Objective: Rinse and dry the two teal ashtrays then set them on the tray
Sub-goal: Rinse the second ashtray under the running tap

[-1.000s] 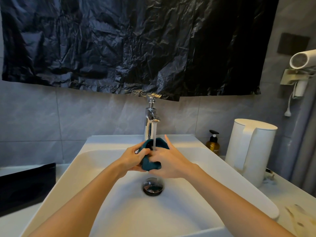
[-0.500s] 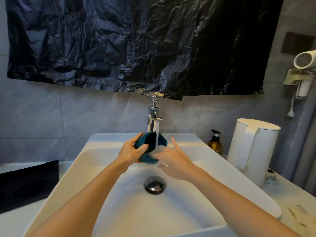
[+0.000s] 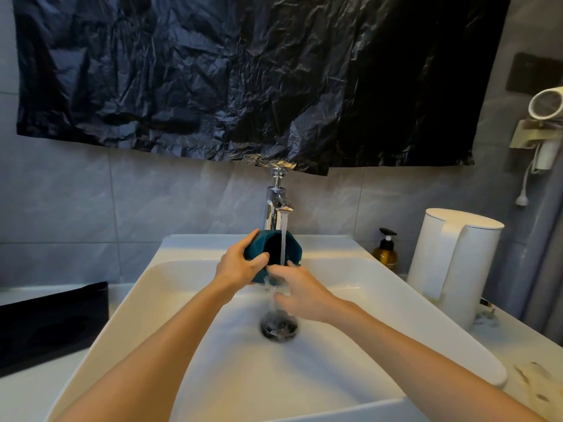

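Observation:
A teal ashtray (image 3: 264,245) is tilted under the running chrome tap (image 3: 276,205), its hollow facing me, above the white sink (image 3: 350,336). My left hand (image 3: 240,264) grips its left side, thumb over the rim. My right hand (image 3: 300,289) sits at the lower rim in the water stream, fingers loosely bent against the ashtray's edge. Water runs down to the drain (image 3: 278,325). A second ashtray is not in view. A black tray (image 3: 45,324) lies on the counter at the left.
A white kettle (image 3: 451,266) stands right of the sink, with an amber pump bottle (image 3: 385,254) behind it. A hair dryer (image 3: 545,117) hangs on the right wall. Black plastic sheeting (image 3: 243,77) covers the wall above the tap.
The ashtray has been lifted and turned from between both hands so its hollow faces the stream. My right hand has come off its side and dropped to the lower rim.

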Demonstrator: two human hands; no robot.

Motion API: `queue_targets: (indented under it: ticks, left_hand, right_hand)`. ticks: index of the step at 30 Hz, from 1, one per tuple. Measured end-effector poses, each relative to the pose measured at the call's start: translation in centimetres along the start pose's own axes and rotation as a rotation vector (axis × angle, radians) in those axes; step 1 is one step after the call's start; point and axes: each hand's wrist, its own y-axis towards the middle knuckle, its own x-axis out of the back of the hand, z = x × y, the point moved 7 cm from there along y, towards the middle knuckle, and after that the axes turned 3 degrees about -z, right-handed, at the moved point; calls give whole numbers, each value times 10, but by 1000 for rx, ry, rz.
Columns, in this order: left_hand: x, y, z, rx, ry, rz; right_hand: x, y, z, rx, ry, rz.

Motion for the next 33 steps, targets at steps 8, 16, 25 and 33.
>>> queue_targets:
  ticks: [8, 16, 25, 33]
  left_hand:
    - [-4, 0, -4, -9, 6, 38]
    - [-3, -3, -7, 68, -75, 72]
    - [-14, -14, -8, 120, -333, -2]
    - [-4, -9, -5, 170, -297, -71]
  right_hand:
    - [9, 1, 8, 77, -543, -111]
    - [20, 4, 3, 224, -881, -137]
    - [11, 12, 8, 10, -516, -136]
    - [6, 10, 5, 40, -472, -103]
